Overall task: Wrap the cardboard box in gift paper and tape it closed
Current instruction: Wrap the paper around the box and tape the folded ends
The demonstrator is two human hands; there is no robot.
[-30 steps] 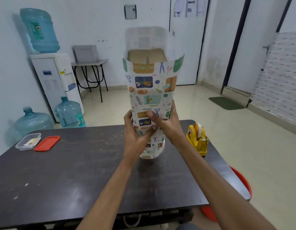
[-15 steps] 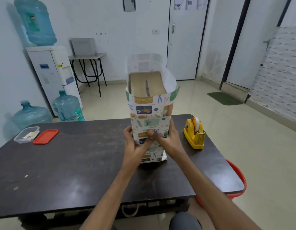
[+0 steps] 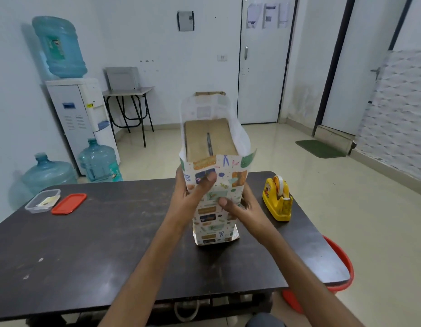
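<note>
A dark, scuffed table stands in a white-walled room with a glossy pale floor. A water cooler is far left, and a yellow dispenser sits on the table's right. The box stands upright mid-table, sleeved in paper open at the top. The left hand and right hand each grip the paper, thumbs on its near face, fingers curled round its sides. The paper is patterned and white inside; the box is plain brown cardboard.
</note>
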